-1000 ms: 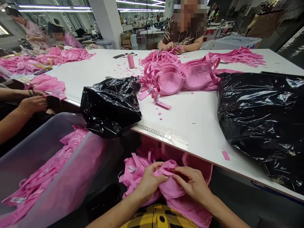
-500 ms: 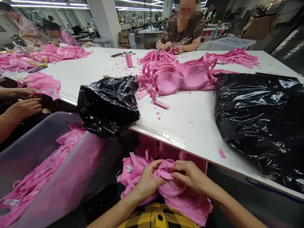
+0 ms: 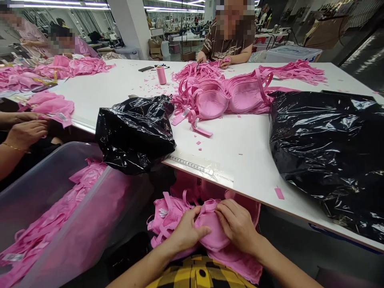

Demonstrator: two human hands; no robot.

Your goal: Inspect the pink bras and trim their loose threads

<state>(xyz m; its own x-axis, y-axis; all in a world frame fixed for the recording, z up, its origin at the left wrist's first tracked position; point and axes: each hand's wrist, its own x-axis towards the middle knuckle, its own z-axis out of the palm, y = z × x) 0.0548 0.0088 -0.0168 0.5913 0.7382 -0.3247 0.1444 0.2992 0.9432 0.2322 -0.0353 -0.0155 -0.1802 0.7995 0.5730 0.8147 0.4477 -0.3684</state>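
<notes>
Sitting over the lap, just off the near edge of the white surface [image 3: 231, 144], a pink bra [image 3: 215, 239] is held by one cup. The left hand [image 3: 186, 233] has its fingers clamped on the cup's left side, thumb in front; the right hand [image 3: 240, 227] has its fingers together, gripping the cup's upper right rim. Both occupy the space between that edge and a yellow-and-black checked shirt [image 3: 192, 274]. A tape measure strip [image 3: 189, 163] follows the near edge. To its left, a black plastic bag [image 3: 135, 136] overhangs the edge, near a translucent tub [image 3: 60, 172]; rightward, a larger black plastic bag [image 3: 330, 152] reaches the edge too. Between the bags, open room with pink scraps [image 3: 279, 193] stretches back to stacked pink bras [image 3: 214, 104]. A co-worker [image 3: 228, 48] is at the far edge.
</notes>
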